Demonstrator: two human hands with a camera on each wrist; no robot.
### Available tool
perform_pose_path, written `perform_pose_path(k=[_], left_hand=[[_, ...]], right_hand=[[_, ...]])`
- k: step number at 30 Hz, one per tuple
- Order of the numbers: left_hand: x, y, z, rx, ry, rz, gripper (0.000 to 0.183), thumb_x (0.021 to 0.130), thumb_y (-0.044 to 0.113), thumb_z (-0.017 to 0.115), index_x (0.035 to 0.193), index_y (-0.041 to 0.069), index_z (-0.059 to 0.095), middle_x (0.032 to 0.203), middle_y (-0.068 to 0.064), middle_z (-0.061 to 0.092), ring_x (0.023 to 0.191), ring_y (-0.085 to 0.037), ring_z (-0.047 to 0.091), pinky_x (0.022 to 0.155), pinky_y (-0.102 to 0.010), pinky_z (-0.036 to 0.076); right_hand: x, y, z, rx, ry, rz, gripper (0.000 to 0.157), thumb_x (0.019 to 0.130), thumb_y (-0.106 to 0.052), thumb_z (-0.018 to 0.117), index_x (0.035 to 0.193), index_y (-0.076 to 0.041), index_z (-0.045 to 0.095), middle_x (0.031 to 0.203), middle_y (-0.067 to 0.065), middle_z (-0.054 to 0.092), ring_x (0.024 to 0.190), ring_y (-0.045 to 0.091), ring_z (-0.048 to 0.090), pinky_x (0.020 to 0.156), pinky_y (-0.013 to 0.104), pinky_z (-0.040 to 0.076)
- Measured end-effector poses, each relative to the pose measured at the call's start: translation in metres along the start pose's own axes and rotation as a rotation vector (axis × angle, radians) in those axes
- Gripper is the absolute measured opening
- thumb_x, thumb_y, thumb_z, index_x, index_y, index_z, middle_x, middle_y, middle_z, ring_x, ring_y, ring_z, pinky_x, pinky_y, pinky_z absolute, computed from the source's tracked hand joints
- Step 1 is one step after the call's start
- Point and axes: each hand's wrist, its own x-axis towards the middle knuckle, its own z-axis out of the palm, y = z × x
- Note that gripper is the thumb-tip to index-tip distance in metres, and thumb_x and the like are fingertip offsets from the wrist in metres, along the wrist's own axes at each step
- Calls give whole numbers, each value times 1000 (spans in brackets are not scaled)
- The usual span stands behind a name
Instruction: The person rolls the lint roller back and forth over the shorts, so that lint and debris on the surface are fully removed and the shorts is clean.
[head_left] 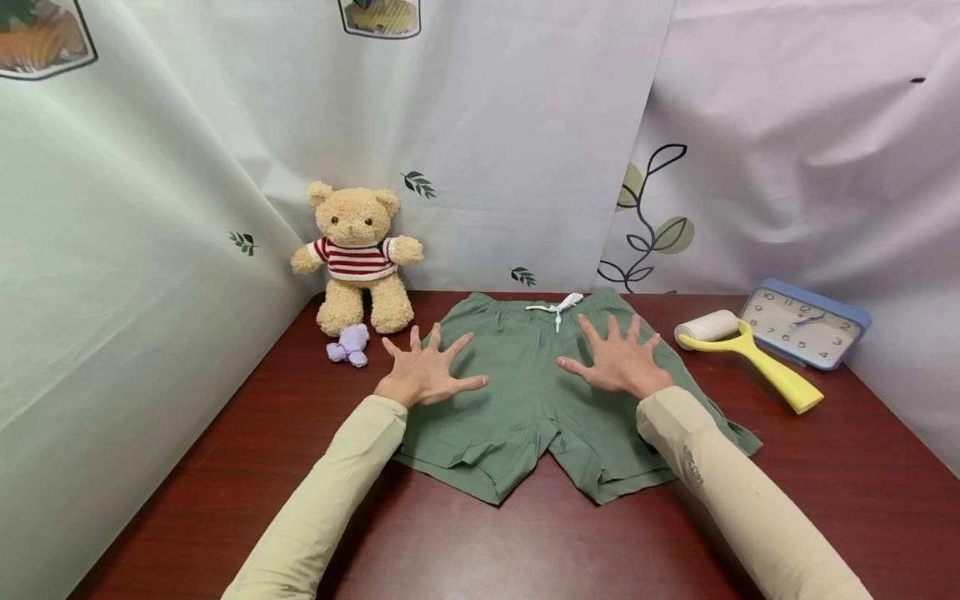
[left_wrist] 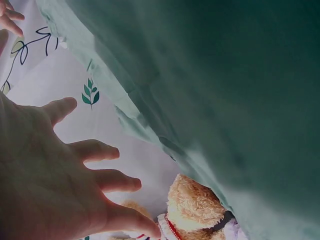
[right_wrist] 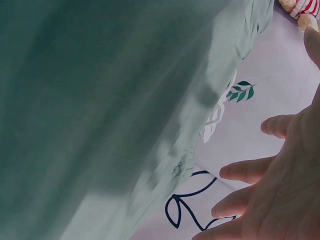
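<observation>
Green shorts [head_left: 517,375] lie spread flat on the dark red table, waistband toward the back wall and legs toward me. A white drawstring [head_left: 557,308] is tied in a bow at the waist. Over the left part of the shorts hovers my left hand [head_left: 429,372], palm down with fingers spread wide. My right hand [head_left: 621,358] is held likewise above the right part, its fingers splayed. Both wrist views show a gap between the palm and the green cloth, and neither hand holds anything.
A teddy bear [head_left: 356,258] in a striped shirt sits at the back left, with a small purple toy [head_left: 349,345] before it. At right are a yellow-handled lint roller [head_left: 772,367] and a blue-framed clock [head_left: 806,323]. White printed cloth walls [head_left: 510,150] enclose the table [head_left: 465,550].
</observation>
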Motion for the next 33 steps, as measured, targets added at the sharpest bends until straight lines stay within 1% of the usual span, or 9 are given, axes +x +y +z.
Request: perform_pose_path(k=[7, 10, 13, 17, 20, 23, 27, 30, 33], left_hand=[[-2, -5, 2, -5, -13, 9, 90, 84, 84, 43, 160, 41, 21, 168, -22, 14, 150, -58, 10, 102, -90, 4], [-6, -14, 2, -28, -30, 30, 90, 86, 82, 46, 160, 37, 22, 168, -24, 14, 150, -58, 13, 103, -90, 9], [-11, -26, 1, -66, -62, 43, 90, 88, 77, 48, 161, 33, 21, 167, -25, 15, 150, -56, 18, 107, -85, 17], [-17, -42, 0, -136, -104, 61, 89, 92, 70, 51, 162, 24, 22, 166, -27, 18, 150, -52, 23, 113, -73, 29], [-22, -52, -3, -176, -126, 96, 84, 95, 56, 58, 160, 13, 27, 164, -27, 24, 150, -47, 28, 116, -63, 33], [-27, -62, -9, -194, -165, 122, 78, 95, 41, 65, 157, 6, 32, 160, -25, 35, 148, -42, 36, 116, -58, 36], [-31, -72, -18, -205, -199, 115, 75, 91, 27, 74, 154, 6, 39, 156, -23, 43, 142, -41, 45, 111, -56, 43], [-35, -77, -21, -190, -221, 104, 76, 87, 22, 79, 153, 9, 42, 156, -24, 43, 141, -41, 45, 110, -56, 44], [-40, -81, -22, -170, -263, 93, 77, 86, 20, 80, 152, 10, 43, 156, -24, 42, 143, -41, 43, 109, -56, 44]], right_hand=[[0, 2, 1, 8, -8, 6, 95, 93, -75, 42, 164, -20, 11, 162, 37, 11, 145, 67, -6, 103, 90, 4], [0, 8, -1, 0, -2, 12, 95, 92, -77, 41, 164, -20, 11, 162, 37, 12, 146, 66, -5, 105, 88, 6], [-2, 19, -8, -8, 6, 19, 96, 92, -76, 42, 163, -18, 12, 162, 37, 12, 147, 65, -3, 107, 86, 9], [-6, 43, -17, -10, 30, 17, 93, 95, -70, 46, 162, -13, 15, 159, 40, 16, 145, 67, 3, 106, 86, 14], [-8, 64, -24, -12, 36, 17, 90, 97, -64, 48, 161, -9, 17, 155, 42, 20, 142, 69, 9, 102, 86, 22], [-12, 86, -33, -23, 21, 30, 86, 99, -56, 49, 159, -3, 18, 152, 45, 22, 139, 70, 15, 98, 83, 31], [-17, 117, -46, -20, 38, 64, 79, 100, -44, 51, 155, 6, 22, 145, 48, 29, 130, 68, 28, 96, 77, 38], [-23, 138, -53, 2, 69, 101, 76, 99, -37, 53, 151, 11, 25, 137, 49, 34, 121, 66, 38, 91, 74, 40], [-29, 156, -54, 42, 97, 123, 71, 96, -32, 57, 144, 16, 33, 125, 48, 42, 109, 62, 46, 81, 69, 43]])
